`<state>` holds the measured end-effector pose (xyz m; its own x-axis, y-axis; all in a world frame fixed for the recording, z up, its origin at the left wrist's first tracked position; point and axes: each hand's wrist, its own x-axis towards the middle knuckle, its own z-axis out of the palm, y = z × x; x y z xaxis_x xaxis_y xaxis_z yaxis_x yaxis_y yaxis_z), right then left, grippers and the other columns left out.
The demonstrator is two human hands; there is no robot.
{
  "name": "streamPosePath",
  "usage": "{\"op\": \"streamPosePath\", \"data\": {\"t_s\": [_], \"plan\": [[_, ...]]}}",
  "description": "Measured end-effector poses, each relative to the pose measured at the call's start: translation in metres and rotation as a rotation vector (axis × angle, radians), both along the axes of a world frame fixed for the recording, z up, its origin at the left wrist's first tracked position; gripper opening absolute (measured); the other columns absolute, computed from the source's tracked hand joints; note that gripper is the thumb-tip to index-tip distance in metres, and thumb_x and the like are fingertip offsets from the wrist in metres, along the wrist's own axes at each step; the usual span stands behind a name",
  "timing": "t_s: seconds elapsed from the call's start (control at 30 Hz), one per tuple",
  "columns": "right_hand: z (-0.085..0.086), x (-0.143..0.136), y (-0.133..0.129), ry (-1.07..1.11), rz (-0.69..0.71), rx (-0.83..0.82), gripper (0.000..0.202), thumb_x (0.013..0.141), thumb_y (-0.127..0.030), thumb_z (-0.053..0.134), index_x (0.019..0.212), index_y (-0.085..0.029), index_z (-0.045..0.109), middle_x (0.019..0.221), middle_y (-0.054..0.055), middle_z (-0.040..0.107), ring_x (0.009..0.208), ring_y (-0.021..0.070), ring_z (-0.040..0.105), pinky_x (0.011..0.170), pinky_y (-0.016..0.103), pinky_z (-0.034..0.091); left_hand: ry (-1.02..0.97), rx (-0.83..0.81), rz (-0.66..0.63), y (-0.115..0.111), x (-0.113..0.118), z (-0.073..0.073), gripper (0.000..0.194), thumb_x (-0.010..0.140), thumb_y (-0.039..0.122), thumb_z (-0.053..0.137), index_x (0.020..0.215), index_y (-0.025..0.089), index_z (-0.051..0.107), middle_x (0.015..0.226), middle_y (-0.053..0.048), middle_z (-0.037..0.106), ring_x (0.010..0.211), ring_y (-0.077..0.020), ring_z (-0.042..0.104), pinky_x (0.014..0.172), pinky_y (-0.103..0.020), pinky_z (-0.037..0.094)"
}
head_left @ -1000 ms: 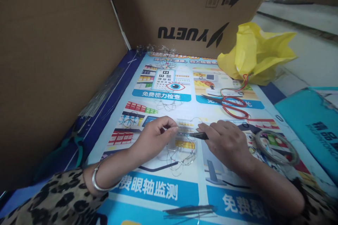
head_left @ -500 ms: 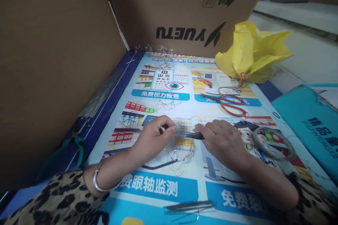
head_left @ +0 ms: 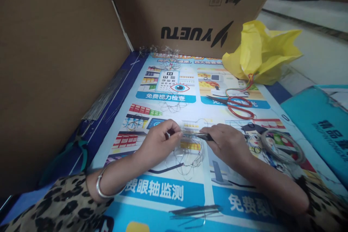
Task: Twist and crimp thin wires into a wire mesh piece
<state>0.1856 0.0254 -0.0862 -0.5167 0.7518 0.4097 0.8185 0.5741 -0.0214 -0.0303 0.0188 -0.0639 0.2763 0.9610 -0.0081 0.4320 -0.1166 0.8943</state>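
Note:
Over the middle of the printed sheet, my left hand (head_left: 165, 139) is closed in a pinch on thin wire, which is hard to see at the fingertips. My right hand (head_left: 228, 145) is wrapped round a pair of pliers (head_left: 202, 136), their dark jaws pointing left toward the left fingertips. The handles are hidden in the palm. Loops of fine wire (head_left: 187, 157) hang below and between the hands. Nearer to me lies a small bundle of dark straight wires (head_left: 195, 210) on the sheet.
Red-handled scissors (head_left: 236, 105) lie beyond my right hand. A yellow bag (head_left: 261, 52) stands at back right, a wire coil (head_left: 282, 146) nearer. Teal-handled pliers (head_left: 78, 145) and straight wires (head_left: 104, 96) lie left. Cardboard (head_left: 190, 11) walls the back and left. A turquoise packet (head_left: 315, 123) is right.
My right hand has turned slightly, and the plier jaws have shifted a little up and to the right. The hanging wire loops have moved slightly. My left hand keeps its pinch.

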Motion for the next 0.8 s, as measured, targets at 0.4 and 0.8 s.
{"op": "streamPosePath", "data": {"t_s": [0.4,0.8], "plan": [[0.0013,-0.0011,0.0004,0.030,0.020,0.009,0.015,0.076,-0.017,0.052,0.080,-0.020,0.066,0.067,0.001,0.067,0.064,0.0154,0.059,0.061,0.025,0.041,-0.017,-0.015,-0.039,0.0000,0.0009,-0.0022,0.004,0.079,0.021,0.051,0.077,0.017,0.052,0.070,0.002,0.052,0.065,-0.0098,0.049,0.061,-0.021,0.040],[0.0023,-0.0042,0.0019,0.034,0.021,-0.053,0.015,0.075,-0.016,0.053,0.081,-0.019,0.067,0.073,0.002,0.069,0.068,0.0161,0.061,0.063,0.026,0.042,0.044,0.009,-0.075,-0.0006,0.0022,0.0005,0.008,0.077,0.018,0.053,0.076,0.015,0.060,0.072,0.000,0.059,0.068,-0.0115,0.054,0.063,-0.023,0.042]]}}
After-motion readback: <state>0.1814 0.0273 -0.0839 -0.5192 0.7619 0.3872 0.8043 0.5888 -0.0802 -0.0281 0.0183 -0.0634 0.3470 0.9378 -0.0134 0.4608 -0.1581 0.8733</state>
